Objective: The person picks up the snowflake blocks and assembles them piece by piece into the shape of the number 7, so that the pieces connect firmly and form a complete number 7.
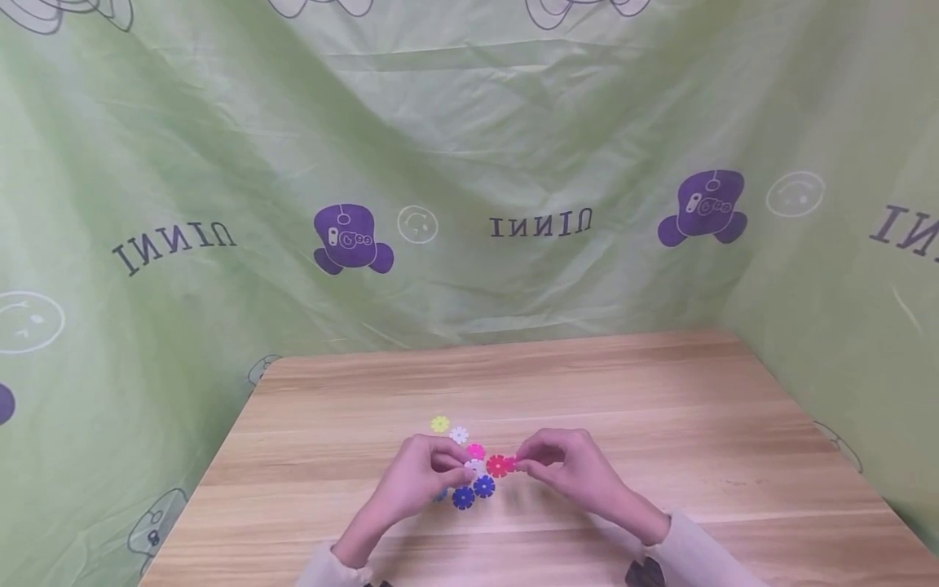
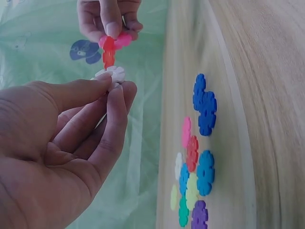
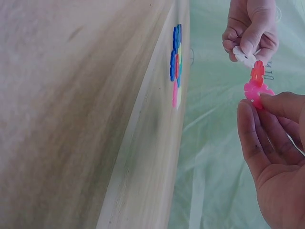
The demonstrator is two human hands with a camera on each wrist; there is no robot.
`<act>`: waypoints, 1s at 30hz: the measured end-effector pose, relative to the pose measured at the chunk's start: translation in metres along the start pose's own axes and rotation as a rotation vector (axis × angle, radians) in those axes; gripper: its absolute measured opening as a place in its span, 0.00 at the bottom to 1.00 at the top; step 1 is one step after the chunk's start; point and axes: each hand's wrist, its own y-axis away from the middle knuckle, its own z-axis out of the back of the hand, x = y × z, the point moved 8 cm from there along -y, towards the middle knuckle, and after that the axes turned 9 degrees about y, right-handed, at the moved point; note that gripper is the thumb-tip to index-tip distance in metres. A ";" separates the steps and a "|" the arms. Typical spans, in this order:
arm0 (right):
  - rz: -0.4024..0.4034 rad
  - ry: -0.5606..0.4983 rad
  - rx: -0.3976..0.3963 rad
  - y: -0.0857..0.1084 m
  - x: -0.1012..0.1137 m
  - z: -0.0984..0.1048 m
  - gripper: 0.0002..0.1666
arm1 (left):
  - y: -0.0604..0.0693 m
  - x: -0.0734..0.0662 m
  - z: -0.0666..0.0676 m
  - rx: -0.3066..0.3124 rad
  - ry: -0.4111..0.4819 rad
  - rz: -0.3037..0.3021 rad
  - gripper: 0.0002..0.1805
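Between thumb and fingers, my left hand (image 1: 421, 479) pinches a white flower-shaped interlocking disc (image 2: 114, 75) above the table. My right hand (image 1: 579, 473) pinches a pink flower disc (image 3: 257, 93) by its edge. A red flower disc (image 1: 497, 465) stands between the two hands, joined to the pink one at an angle. The red disc's other edge meets the white disc; whether they are locked together I cannot tell. On the tabletop below and behind the left hand lie loose discs, among them dark blue (image 2: 207, 113), purple (image 2: 200, 214) and yellow (image 1: 440, 424) ones.
The wooden table (image 1: 660, 399) reaches back to a green printed curtain (image 1: 469, 285) that hangs behind it and on both sides. More flat discs, such as a light blue one (image 2: 206, 172) and a green one (image 2: 183, 211), lie close together on the wood.
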 end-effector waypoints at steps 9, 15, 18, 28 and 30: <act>0.017 -0.001 -0.012 -0.003 0.002 -0.001 0.08 | 0.000 -0.006 -0.001 -0.011 -0.038 -0.034 0.06; 0.023 -0.001 -0.008 -0.004 0.002 -0.003 0.08 | 0.000 -0.008 -0.003 -0.014 -0.048 -0.043 0.07; 0.027 -0.002 -0.007 -0.004 0.002 -0.004 0.07 | 0.001 -0.008 -0.007 -0.023 -0.054 -0.048 0.07; 0.048 0.025 -0.012 -0.008 -0.002 0.001 0.05 | -0.005 -0.020 -0.019 -0.078 -0.160 -0.125 0.07; 0.046 0.031 -0.008 -0.008 -0.002 0.001 0.05 | -0.006 -0.021 -0.021 -0.082 -0.185 -0.136 0.05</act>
